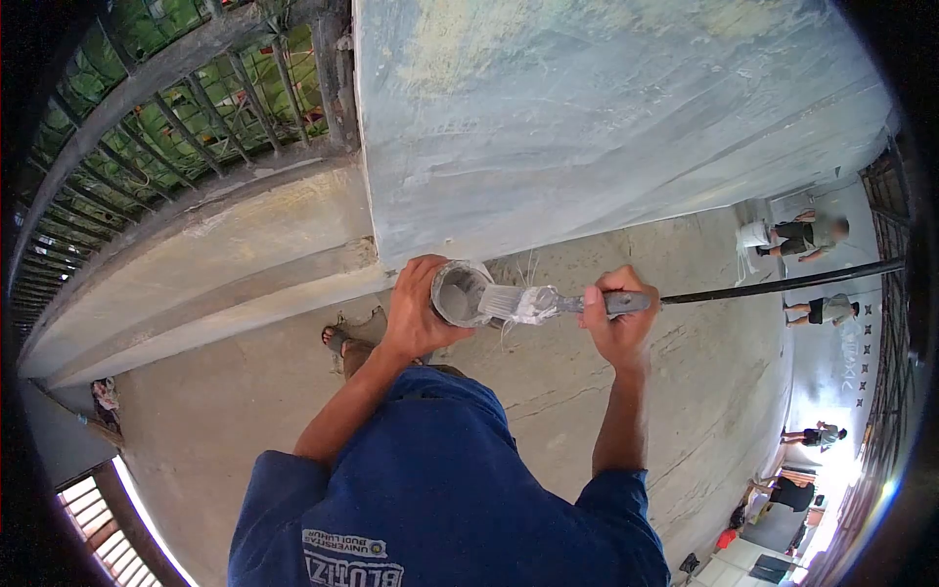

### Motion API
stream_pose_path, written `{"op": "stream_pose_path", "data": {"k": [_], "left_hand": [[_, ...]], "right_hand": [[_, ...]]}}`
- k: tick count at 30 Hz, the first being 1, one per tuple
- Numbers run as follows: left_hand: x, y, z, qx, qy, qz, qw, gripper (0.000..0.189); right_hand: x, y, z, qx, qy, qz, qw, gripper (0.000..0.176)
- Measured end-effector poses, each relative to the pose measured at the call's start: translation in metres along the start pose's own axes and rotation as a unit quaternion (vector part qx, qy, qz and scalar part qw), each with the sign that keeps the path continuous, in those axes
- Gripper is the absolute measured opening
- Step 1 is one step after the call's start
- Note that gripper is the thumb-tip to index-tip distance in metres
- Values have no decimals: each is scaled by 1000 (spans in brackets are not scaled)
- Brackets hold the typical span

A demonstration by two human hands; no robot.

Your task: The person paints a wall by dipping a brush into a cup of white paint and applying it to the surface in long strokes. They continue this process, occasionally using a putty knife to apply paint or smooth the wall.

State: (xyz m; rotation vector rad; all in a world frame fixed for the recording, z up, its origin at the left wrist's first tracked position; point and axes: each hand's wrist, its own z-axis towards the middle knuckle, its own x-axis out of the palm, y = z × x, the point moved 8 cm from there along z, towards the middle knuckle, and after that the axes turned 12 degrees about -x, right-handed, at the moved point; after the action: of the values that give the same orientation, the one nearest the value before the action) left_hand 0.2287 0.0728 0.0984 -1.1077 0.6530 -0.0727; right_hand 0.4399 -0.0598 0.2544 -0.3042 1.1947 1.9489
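My left hand [413,311] is wrapped round a small grey paint-stained cup [440,305], its mouth facing the camera. Grey-white paint or a similar coating lines the inside of the cup. In my right hand [620,321] is a paintbrush [538,304], gripped by its dark handle. The brush's pale, coated bristles point left and lie over the cup's right rim; whether they touch the rim cannot be made out. A few stray bristles stick out near the brush head.
A patchy blue-grey wall [606,108] rises just ahead, beside a ledge [225,235] under a barred window [196,98]. Around my feet spreads a dusty concrete floor [489,362]. A dark pole [782,284] runs across the right side. Several people [807,235] are farther off at right.
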Motion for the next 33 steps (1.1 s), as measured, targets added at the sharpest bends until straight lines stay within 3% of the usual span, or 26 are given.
{"op": "stream_pose_path", "data": {"k": [22,28,31,33], "left_hand": [[-3,4,0,7,-20,-4,1000,87],[-4,8,-3,-10,-9,17,1000,88],[-4,12,-1,-22,3,18,1000,87],[-2,17,-1,-29,10,20,999,87]], "right_hand": [[-6,-11,-7,18,-34,3,999,26],[-9,-5,-13,63,-62,78,993,21],[-10,7,-12,23,-75,85,993,13],[1,36,-6,-93,23,-28,995,19]]}}
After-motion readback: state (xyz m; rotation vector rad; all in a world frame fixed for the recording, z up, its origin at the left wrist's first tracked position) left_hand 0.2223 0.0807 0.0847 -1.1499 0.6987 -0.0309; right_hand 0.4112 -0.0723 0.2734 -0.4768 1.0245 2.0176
